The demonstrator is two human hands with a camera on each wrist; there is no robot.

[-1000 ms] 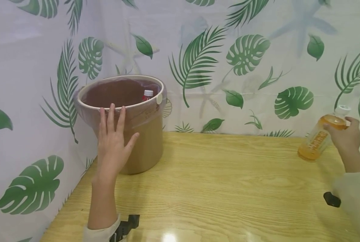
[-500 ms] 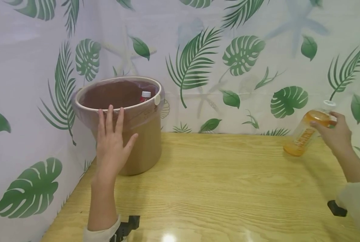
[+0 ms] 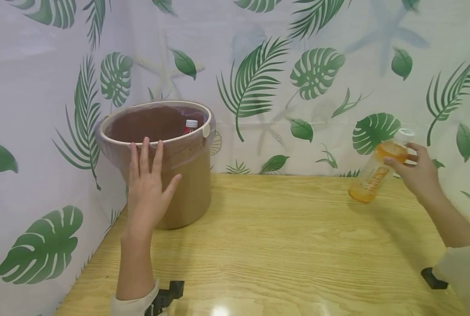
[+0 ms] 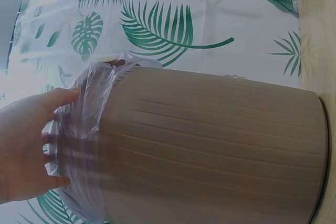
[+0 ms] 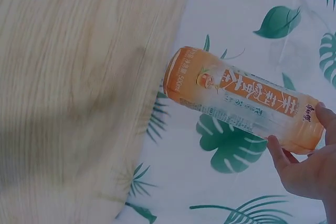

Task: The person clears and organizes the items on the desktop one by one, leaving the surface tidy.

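Note:
A clear plastic drink bottle (image 3: 373, 173) with orange bands and a white cap leans over the right side of the table in the head view. My right hand (image 3: 418, 173) grips it near the neck, thumb on one side and fingers on the other. The right wrist view shows its printed label (image 5: 252, 95). At the left, my left hand (image 3: 146, 193) rests with spread fingers on the rim of a brown trash bin (image 3: 187, 188). A thin plastic liner (image 4: 86, 108) folds over that rim, under the left fingers. Inside the bin stands another bottle with a white cap (image 3: 191, 123).
The wood-grain table (image 3: 266, 237) reaches back to a white sheet (image 3: 258, 26) printed with green leaves, which also covers the left side. A black wrist mount (image 3: 434, 278) sits by the right sleeve.
My right hand has carried the orange drink bottle leftward, away from the right edge of the head view. The left hand stays at the bin's rim.

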